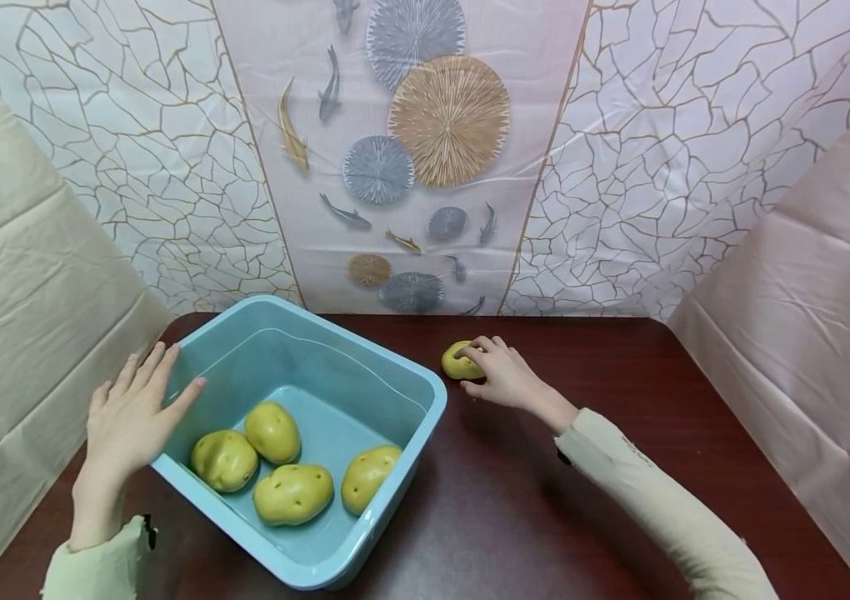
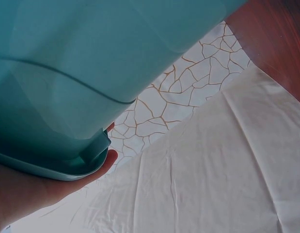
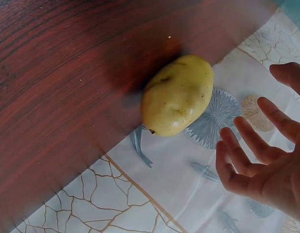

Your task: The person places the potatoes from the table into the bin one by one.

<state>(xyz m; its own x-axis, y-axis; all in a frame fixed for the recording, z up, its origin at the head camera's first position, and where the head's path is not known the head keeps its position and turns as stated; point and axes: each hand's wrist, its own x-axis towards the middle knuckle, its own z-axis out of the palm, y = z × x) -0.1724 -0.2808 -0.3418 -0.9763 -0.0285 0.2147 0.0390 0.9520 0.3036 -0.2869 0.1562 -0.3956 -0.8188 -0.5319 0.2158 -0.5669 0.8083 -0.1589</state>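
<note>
A yellow-green potato (image 1: 453, 360) lies on the table toward the back, right of a blue plastic tub (image 1: 320, 367). Over that potato reaches my right hand (image 1: 503, 375), its fingers spread and loosely bent. In the right wrist view a gap shows between the hand (image 3: 271, 160) and the potato (image 3: 178, 97), with nothing in the palm. My left hand (image 1: 128, 417) rests on the tub's left rim, fingers extended; the left wrist view shows it against the rim from below. Inside the tub, several potatoes (image 1: 293, 494) lie on the bottom.
The dark red-brown table (image 1: 515, 508) extends under the tub and to its right. Behind it hangs a patterned cloth (image 1: 620, 167) with fish and round motifs. Pale cloth walls (image 1: 807, 275) border both sides.
</note>
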